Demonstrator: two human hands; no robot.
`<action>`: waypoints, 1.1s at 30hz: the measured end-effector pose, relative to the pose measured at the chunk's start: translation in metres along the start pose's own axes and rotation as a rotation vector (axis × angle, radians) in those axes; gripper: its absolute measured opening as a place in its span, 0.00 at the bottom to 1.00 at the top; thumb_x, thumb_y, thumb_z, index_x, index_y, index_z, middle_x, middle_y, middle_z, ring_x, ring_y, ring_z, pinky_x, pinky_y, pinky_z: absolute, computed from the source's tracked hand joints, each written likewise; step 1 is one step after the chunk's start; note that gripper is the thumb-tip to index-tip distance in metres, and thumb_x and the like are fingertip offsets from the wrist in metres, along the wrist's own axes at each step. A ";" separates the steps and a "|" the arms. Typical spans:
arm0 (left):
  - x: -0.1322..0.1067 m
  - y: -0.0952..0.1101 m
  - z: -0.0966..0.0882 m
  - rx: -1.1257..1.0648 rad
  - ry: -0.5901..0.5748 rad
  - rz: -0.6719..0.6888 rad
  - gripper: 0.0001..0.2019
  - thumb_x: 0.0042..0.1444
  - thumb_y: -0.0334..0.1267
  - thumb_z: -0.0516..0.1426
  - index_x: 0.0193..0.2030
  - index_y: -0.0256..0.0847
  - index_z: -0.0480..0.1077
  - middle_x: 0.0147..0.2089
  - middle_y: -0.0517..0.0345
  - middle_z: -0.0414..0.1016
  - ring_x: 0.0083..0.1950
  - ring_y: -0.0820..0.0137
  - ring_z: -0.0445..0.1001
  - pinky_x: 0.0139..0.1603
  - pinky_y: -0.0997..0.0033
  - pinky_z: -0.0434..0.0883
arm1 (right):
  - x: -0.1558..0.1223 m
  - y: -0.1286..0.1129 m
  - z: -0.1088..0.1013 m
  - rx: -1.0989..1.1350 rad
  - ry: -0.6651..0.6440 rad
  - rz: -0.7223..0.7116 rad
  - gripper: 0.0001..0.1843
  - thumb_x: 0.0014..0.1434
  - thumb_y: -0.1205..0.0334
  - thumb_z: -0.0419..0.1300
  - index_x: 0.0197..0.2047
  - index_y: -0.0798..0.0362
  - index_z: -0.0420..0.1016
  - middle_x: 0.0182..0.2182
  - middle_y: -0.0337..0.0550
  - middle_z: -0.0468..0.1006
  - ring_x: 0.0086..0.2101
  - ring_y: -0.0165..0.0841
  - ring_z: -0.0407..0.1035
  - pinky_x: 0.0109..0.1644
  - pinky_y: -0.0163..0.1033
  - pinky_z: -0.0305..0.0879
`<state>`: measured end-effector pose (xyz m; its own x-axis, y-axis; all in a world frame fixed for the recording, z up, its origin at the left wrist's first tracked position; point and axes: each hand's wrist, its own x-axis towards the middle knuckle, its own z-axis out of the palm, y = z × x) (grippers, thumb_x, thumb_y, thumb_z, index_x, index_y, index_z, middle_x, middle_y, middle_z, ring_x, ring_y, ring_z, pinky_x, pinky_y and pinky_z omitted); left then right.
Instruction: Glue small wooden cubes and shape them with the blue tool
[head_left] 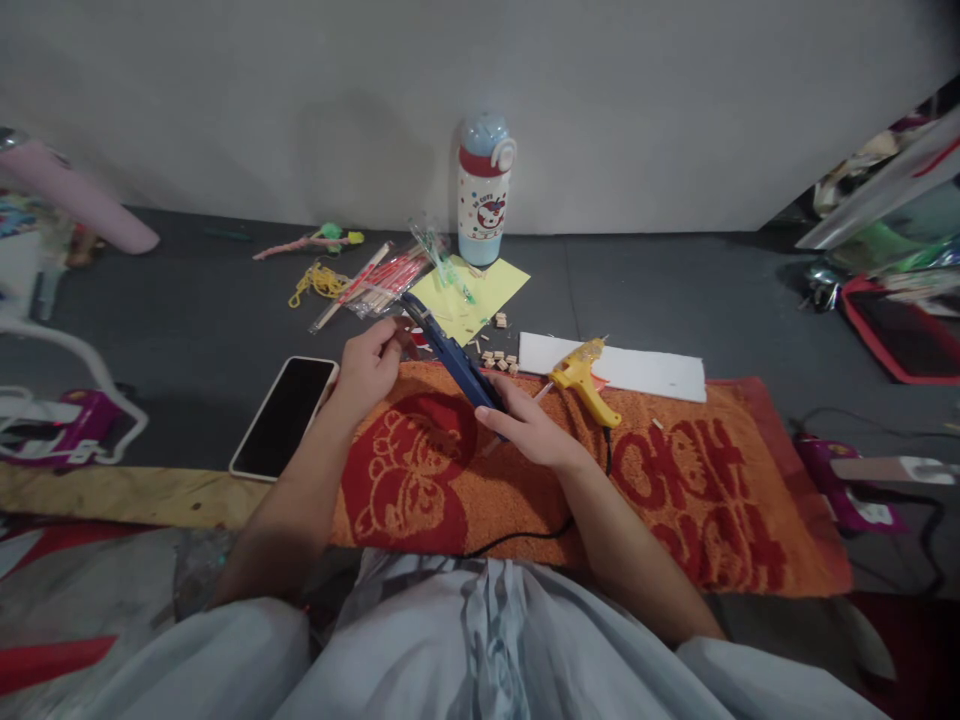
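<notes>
My right hand (525,420) is wrapped round the lower end of a long dark-blue tool (457,362), its thumb on top. The tool slants up and away to the left above an orange towel (525,490). Close to the tool's far end, my left hand (375,358) has its fingers bent together; what they hold, if anything, is hidden. A yellow glue gun (581,378) lies right of my right hand, partly on a white strip (652,370). Small cut wooden pieces (499,360) lie just beyond the tool, near a yellow paper sheet (495,295).
A bottle (484,200) stands at the back against the wall. Packaged sticks (390,275) and yellow cord (321,283) lie left of the paper. A phone (286,418) rests by my left forearm. Purple power strips (847,485) sit at the sides, and a black cord crosses the towel.
</notes>
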<state>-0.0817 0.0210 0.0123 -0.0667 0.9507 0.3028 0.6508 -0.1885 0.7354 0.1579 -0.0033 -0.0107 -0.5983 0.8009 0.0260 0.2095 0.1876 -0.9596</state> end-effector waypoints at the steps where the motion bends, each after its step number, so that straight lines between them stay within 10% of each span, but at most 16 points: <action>1: 0.000 0.000 0.000 -0.010 0.000 0.004 0.15 0.59 0.38 0.49 0.46 0.36 0.74 0.30 0.58 0.77 0.32 0.71 0.74 0.38 0.73 0.70 | 0.000 0.000 0.000 -0.005 0.003 0.002 0.30 0.63 0.45 0.53 0.61 0.55 0.60 0.57 0.51 0.69 0.56 0.43 0.63 0.63 0.51 0.56; 33: -0.001 -0.006 -0.001 0.043 -0.027 0.033 0.14 0.61 0.41 0.49 0.42 0.38 0.74 0.30 0.58 0.76 0.32 0.71 0.72 0.36 0.74 0.66 | 0.003 -0.001 0.002 -0.003 0.062 0.020 0.28 0.61 0.49 0.55 0.61 0.53 0.61 0.56 0.50 0.72 0.55 0.42 0.66 0.61 0.50 0.58</action>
<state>-0.0867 0.0213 0.0086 -0.0248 0.9505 0.3098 0.6841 -0.2099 0.6986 0.1548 -0.0023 -0.0103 -0.5450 0.8381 0.0246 0.2228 0.1730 -0.9594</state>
